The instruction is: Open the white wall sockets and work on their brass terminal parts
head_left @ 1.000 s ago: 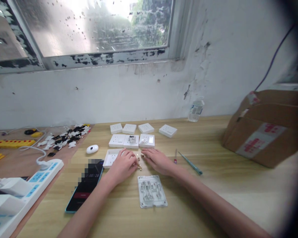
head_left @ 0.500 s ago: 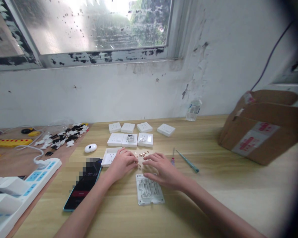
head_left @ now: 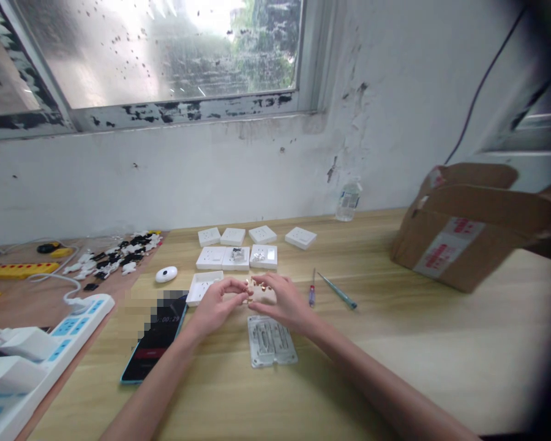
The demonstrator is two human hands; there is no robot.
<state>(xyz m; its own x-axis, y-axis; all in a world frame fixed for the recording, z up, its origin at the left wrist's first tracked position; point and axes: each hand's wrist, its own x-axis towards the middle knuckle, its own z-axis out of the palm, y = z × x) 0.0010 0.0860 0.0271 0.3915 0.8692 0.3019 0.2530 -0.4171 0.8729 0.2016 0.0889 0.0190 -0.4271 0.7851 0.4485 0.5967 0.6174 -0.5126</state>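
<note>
My left hand [head_left: 219,303] is closed in a pinch at the table's middle, thumb and fingertips together. Something tiny seems to be at its fingertips, too small to make out. Facing it, my right hand [head_left: 284,300] has its thumb and fingers curved and apart, with the tips close to those of the left. Small copper-coloured metal pieces [head_left: 263,288] lie on the table between and behind the fingers, partly hidden by the right hand. Just below the hands is a white socket panel [head_left: 272,344], its moulded inner side up. An open white socket cover [head_left: 197,289] touches or sits behind my left hand.
Several white wall sockets [head_left: 210,258] stand in two rows at the back. A small screwdriver [head_left: 312,295] and a teal pen-like screwdriver [head_left: 340,291] lie right. A phone [head_left: 158,343], white case [head_left: 166,274] and power strip [head_left: 50,361] are left; a cardboard box [head_left: 459,233] stands right.
My hands have come closer together over the copper-coloured pieces. The left fingers have drawn into a pinch. The whole view has shifted slightly as the head turned.
</note>
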